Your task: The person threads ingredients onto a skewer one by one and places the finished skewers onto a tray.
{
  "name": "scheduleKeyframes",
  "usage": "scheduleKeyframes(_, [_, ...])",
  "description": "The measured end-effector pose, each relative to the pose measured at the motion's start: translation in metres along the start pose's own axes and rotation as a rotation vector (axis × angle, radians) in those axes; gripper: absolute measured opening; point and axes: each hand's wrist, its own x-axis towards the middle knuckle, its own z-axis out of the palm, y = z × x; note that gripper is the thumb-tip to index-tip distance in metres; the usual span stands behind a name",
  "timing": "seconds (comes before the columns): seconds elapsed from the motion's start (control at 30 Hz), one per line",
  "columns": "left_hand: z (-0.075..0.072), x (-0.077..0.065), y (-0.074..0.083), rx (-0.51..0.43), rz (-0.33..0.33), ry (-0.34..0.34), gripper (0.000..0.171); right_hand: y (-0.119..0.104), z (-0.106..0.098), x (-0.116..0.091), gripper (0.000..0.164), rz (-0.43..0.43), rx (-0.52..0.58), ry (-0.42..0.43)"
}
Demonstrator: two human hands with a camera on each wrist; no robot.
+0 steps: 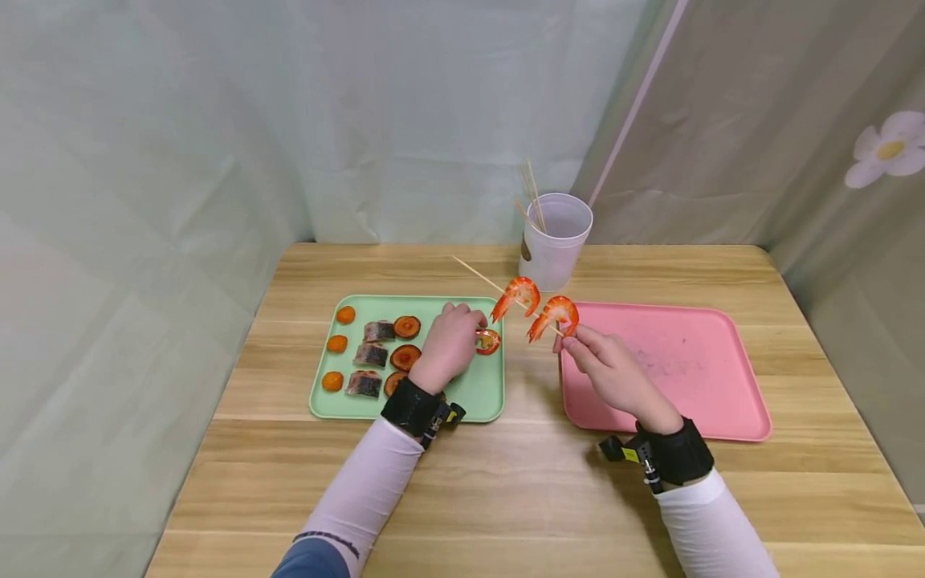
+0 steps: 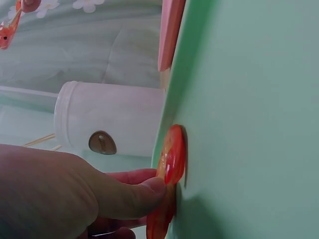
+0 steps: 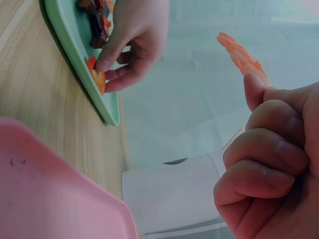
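Pinching loose shrimp [image 1: 488, 343] at right side of green tray [image 1: 473, 393], left hand [image 1: 450, 341] fingers closed on it; right hand [image 1: 614, 365] fingers gripping near end of skewer [image 1: 477, 273], two skewered shrimp [image 1: 526, 286] along it, raised between green tray and pink tray [image 1: 694, 337]; fish chunks [image 1: 370, 354], brown round slices [image 1: 405, 358] on green tray; white cup [image 1: 552, 258] at back of table [image 1: 520, 498]

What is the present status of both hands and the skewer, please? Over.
Right hand holds skewer, two shrimps threaded. Left hand pinches third shrimp at green tray. No obstruction seen.
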Motion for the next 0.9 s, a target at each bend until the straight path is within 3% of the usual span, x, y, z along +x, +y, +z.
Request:
scheduleKeyframes(0.4, [-0.004,-0.001,-0.001,0.003,0.002,-0.034,0.021,0.001,-0.001,0.0,0.021,-0.022,0.002,0.007])
scheduleKeyframes(0.63, [-0.011,-0.004,0.0,0.036,0.027,-0.038,0.011,0.0,-0.002,0.0,0.02,-0.017,0.003,0.013])
scheduleKeyframes(0.9, [-0.011,-0.005,-0.001,-0.005,0.002,-0.019,0.015,0.001,-0.002,0.0,0.02,-0.009,-0.015,0.009])
